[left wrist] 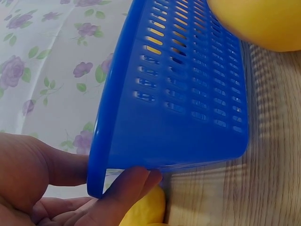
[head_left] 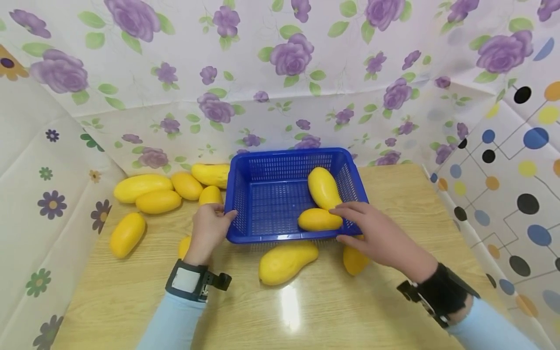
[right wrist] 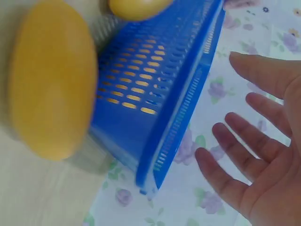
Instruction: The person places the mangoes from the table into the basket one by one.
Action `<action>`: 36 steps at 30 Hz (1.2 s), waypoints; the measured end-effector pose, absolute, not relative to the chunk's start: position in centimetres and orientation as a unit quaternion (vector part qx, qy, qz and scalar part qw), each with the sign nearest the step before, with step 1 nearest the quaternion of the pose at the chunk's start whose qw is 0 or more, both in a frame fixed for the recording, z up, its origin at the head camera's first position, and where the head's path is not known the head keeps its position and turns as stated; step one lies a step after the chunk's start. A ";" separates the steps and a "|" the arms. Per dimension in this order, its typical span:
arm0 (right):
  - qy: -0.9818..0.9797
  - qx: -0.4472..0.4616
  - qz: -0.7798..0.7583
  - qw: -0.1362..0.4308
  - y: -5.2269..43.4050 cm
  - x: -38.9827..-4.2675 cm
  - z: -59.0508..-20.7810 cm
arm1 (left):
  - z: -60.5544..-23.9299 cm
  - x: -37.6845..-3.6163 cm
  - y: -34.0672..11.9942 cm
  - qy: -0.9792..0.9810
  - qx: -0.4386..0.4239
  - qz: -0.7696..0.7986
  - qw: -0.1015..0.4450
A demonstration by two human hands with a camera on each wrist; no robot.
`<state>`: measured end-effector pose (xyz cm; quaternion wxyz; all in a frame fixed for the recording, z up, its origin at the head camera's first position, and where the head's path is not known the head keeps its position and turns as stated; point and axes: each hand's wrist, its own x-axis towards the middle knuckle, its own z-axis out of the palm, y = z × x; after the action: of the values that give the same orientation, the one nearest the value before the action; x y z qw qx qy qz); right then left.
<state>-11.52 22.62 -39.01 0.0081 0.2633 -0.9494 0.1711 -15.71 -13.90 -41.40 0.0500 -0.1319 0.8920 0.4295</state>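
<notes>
A blue plastic basket [head_left: 273, 209] with slotted sides stands in the middle of the table. My left hand [head_left: 210, 228] grips its left front corner, thumb over the rim and fingers beneath it; the left wrist view shows this pinch on the basket rim [left wrist: 106, 117]. Inside, at the right, lie an upright-pointing yellow mango [head_left: 323, 187] and a smaller mango [head_left: 320, 220] set crosswise. My right hand [head_left: 376, 233] hovers by the right front corner, fingers spread and holding nothing. In the right wrist view the hand [right wrist: 263, 155] is apart from the basket rim [right wrist: 176, 103].
Several yellow mangoes [head_left: 143, 188] lie left of the basket, one alone nearer the front [head_left: 127, 235]. In front of the basket are a larger yellow fruit [head_left: 286, 262] and a mango [head_left: 355, 260] partly under my right hand. Flowered cloth [head_left: 271, 112] walls the back.
</notes>
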 end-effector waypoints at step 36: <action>-0.944 0.315 0.090 -0.034 27.0 -8.5 -46.7 | -40.5 -15.5 -14.2 0.915 -0.101 0.390 0.032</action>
<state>-8.54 26.97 -46.73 -0.0345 0.3149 -0.9443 0.0895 -15.52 -14.18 -40.49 0.0324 -0.1009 0.9145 0.3904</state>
